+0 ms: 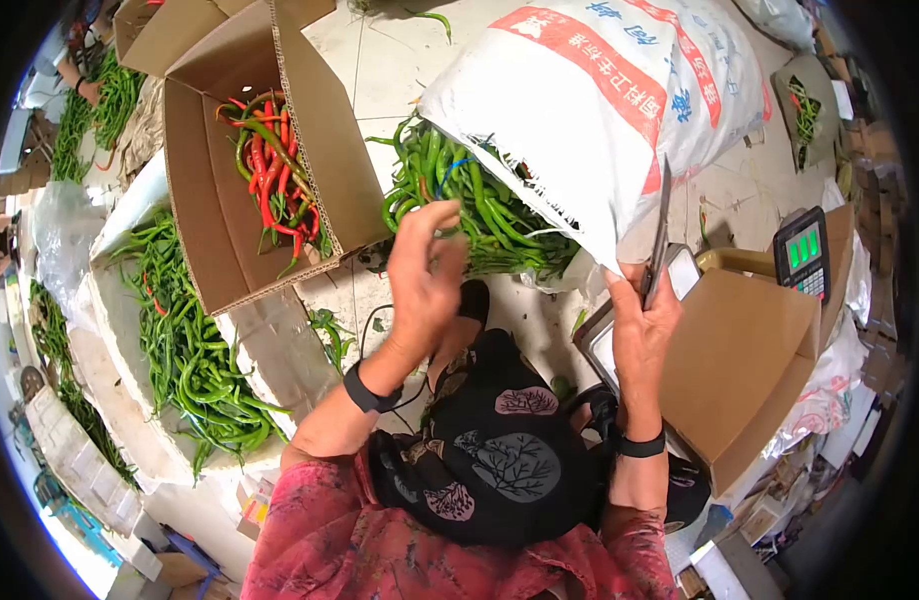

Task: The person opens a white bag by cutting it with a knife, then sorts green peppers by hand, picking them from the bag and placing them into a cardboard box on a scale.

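My right hand point(645, 312) is closed around a long dark blade point(660, 230), which looks like a knife or shut scissors and points up. The same hand touches the gathered corner of a white woven sack point(550, 90) with red bands and blue writing. Green chili peppers point(480, 195) spill from the sack's open mouth, with a thin blue strip among them. My left hand point(425, 285) is raised just in front of these peppers. Its fingers are apart and partly blurred, with nothing visible in them.
A cardboard box point(205, 190) with red and green chilies point(272, 170) stands left of the sack. Further left, a white foam box point(110, 330) holds green chilies. On the right are a scale display point(805, 250) and another cardboard box point(745, 340). Another person's hand point(88, 92) shows at upper left.
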A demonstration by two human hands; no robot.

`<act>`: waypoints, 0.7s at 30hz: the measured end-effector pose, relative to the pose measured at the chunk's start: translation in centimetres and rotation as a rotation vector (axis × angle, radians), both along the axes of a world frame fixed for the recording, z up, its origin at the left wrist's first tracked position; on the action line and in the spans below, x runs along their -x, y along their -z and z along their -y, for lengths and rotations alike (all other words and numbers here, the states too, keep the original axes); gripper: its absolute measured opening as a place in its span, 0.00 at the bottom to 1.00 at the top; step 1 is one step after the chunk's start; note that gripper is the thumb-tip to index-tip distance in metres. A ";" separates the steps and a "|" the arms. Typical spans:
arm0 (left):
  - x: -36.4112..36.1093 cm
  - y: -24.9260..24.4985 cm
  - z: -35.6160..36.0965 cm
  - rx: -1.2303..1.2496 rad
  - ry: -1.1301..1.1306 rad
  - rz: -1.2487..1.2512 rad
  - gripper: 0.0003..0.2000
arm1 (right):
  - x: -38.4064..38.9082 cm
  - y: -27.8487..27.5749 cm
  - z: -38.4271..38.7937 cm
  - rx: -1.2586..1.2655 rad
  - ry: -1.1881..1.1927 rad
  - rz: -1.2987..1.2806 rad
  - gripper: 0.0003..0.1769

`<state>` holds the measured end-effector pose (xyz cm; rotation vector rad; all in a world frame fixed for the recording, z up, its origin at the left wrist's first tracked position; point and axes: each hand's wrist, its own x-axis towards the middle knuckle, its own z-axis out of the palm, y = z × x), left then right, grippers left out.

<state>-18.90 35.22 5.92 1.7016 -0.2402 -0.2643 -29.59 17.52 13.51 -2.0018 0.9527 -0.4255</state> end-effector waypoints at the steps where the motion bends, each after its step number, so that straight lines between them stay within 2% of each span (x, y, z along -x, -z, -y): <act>1: -0.8 1.0 -1.0 -0.032 -0.001 -0.020 0.17 | -0.1 0.2 -0.1 0.034 -0.030 0.000 0.06; 3: -2.6 2.3 -1.2 -0.067 -0.008 -0.031 0.17 | -0.9 0.3 0.1 -0.007 -0.021 0.059 0.06; 5: -4.1 3.1 0.4 -0.178 -0.255 0.233 0.16 | -2.0 -0.1 0.8 -0.094 0.007 0.117 0.06; 6: -5.2 4.6 1.1 -0.174 -0.253 0.235 0.16 | -2.7 -0.1 1.3 -0.090 0.009 0.119 0.06; 8: -6.4 7.6 1.9 -0.302 -0.036 0.129 0.17 | -4.0 0.8 2.1 -0.132 0.062 0.175 0.07; 9: -6.2 8.5 1.7 -0.337 0.011 0.196 0.16 | -4.2 1.9 2.7 -0.221 0.066 0.229 0.06; 10: -5.8 8.1 1.3 -0.338 0.012 0.200 0.16 | -4.1 2.6 3.2 -0.222 0.067 0.233 0.06; 12: -3.7 7.3 -0.4 -0.320 0.074 0.003 0.13 | -3.5 4.0 3.8 -0.196 0.064 0.236 0.05; 14: -0.6 9.4 -2.9 -0.322 0.074 0.105 0.12 | -2.9 4.9 3.7 -0.181 0.063 0.212 0.05; 16: 3.0 12.0 -6.5 -0.516 0.293 0.235 0.11 | -2.6 4.9 3.4 -0.166 0.054 0.188 0.04; 18: 5.5 12.3 -9.0 -0.799 0.666 0.116 0.11 | -2.7 4.1 2.7 -0.209 0.057 0.128 0.04; 19: 5.9 11.8 -9.1 -0.798 0.669 0.121 0.11 | -2.6 4.1 2.6 -0.201 0.054 0.121 0.04; 21: 6.3 10.5 -9.1 -0.490 0.408 0.150 0.12 | -2.9 4.1 1.9 -0.175 0.042 0.126 0.05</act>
